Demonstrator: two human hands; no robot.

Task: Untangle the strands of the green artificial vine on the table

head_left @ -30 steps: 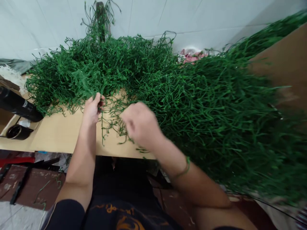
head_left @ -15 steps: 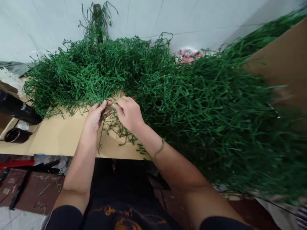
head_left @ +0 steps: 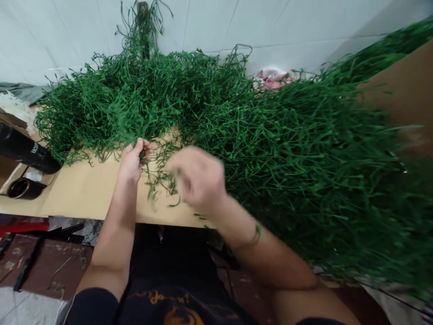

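Left hand: the left hand (head_left: 132,158) sits at the near edge of the green heap, thumb and fingers pinched on a small bunch of green strands (head_left: 158,174) that trail down over the board.
Right hand: the right hand (head_left: 198,178) is a blur just to the right of the left one, raised above the board, fingers curled inward; a bit of green shows at its fingertips, but the smear makes it impossible to tell whether it grips anything.
Wrist: a thin green band (head_left: 252,237) loops the right wrist.
Held strands: the bunch hangs from the left hand's pinch, its loose ends spread on the table between the two hands, just beside the right hand's knuckles.
Green heap: a big tangle of thin green stems (head_left: 152,99) fills the far side of the table, touching the white tiled wall (head_left: 287,27); a second, longer mass of green stems (head_left: 304,171) sweeps across the right side and overhangs the table's edge.
Table: the pale tan table (head_left: 84,189) shows bare between the left arm and the left edge.
Left edge: a black bottle (head_left: 25,151) lies on its side, and a dark round cup (head_left: 22,188) sits just in front of it.
Far back: something pink (head_left: 274,80) peeks over the stems by the wall.
Right: a brown cardboard sheet (head_left: 402,85) leans behind the long stems.
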